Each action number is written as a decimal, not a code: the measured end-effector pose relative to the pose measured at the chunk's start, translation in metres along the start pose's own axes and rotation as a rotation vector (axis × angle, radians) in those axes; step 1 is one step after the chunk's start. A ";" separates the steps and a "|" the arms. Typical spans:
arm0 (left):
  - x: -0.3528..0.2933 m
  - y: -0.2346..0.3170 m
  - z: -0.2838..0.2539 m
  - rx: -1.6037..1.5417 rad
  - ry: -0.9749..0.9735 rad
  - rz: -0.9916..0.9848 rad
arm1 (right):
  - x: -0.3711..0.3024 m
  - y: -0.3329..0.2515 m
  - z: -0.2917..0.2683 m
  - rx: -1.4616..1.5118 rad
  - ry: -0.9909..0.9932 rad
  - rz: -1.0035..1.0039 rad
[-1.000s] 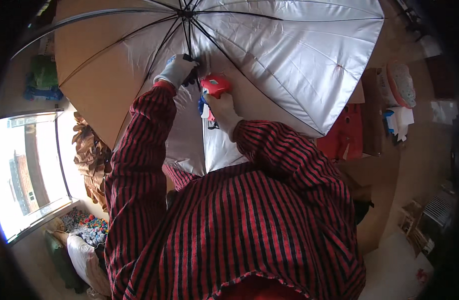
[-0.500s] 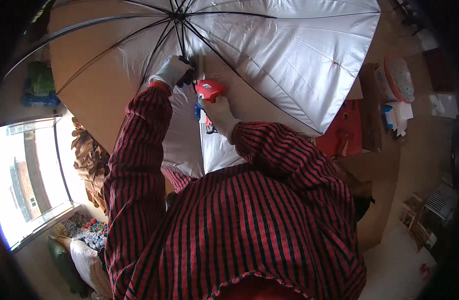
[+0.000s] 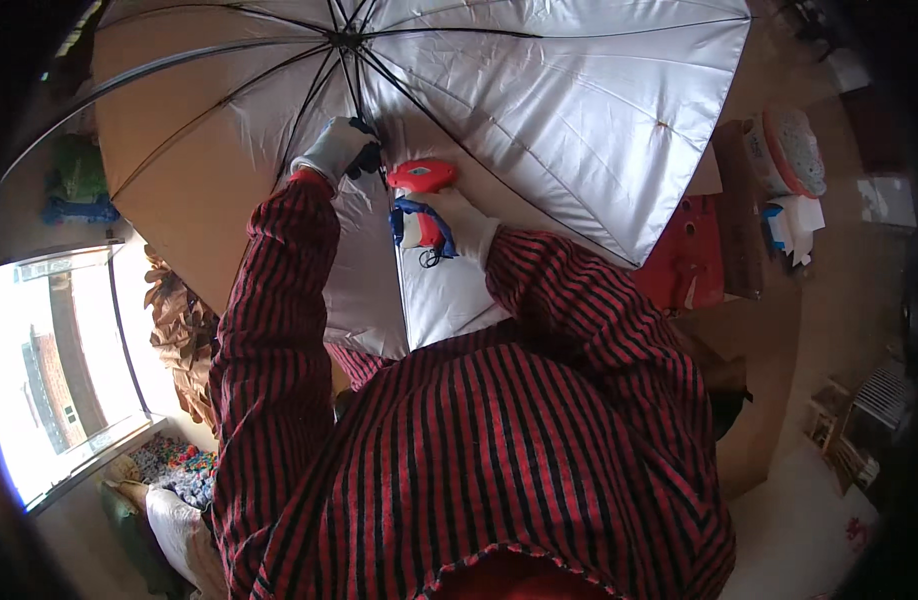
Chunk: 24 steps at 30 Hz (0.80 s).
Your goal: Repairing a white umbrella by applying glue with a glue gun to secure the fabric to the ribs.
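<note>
Umbrella [image 3: 579,110] spread open, silver inside showing, near edge by striped garment [image 3: 479,450]; judged light, slick, easily creased, best held by a rib [image 3: 353,85]. Red tool [image 3: 422,176] is grasped by right hand [image 3: 461,222] above that edge; left hand [image 3: 337,150] curled at rib, grip unclear.

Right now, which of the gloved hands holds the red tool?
The right hand, gripping the red tool; the left hand is apart, nearer the umbrella hub.
</note>
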<state>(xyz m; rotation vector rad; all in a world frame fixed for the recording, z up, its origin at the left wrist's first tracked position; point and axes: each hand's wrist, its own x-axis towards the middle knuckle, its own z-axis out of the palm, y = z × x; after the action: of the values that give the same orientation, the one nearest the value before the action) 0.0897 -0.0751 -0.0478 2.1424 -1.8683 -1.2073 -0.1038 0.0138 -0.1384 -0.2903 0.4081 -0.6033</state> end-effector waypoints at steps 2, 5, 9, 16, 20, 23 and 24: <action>-0.002 0.007 -0.002 0.065 -0.019 0.066 | 0.005 -0.006 -0.010 0.044 -0.066 0.025; -0.003 0.027 0.002 -0.189 -0.025 -0.019 | 0.020 -0.015 -0.036 0.275 -0.314 0.340; 0.018 -0.058 0.004 0.205 0.139 0.615 | 0.019 -0.004 -0.001 -0.035 0.013 0.239; -0.003 -0.020 -0.069 1.465 0.272 0.433 | 0.011 -0.024 0.028 -0.043 -0.019 -0.036; -0.009 -0.021 -0.099 0.768 0.436 -0.193 | -0.001 -0.049 0.042 -0.534 0.115 -0.395; -0.021 -0.028 -0.091 0.712 0.565 -0.198 | 0.014 -0.059 0.026 -0.768 0.200 -0.459; -0.028 -0.012 -0.064 0.662 0.743 -0.097 | 0.014 -0.058 0.004 -0.836 0.256 -0.426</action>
<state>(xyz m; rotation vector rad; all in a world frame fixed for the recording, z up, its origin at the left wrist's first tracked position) 0.1372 -0.0758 0.0046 2.4628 -1.9255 0.2984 -0.1198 -0.0403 -0.1172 -1.1263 0.8517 -0.8691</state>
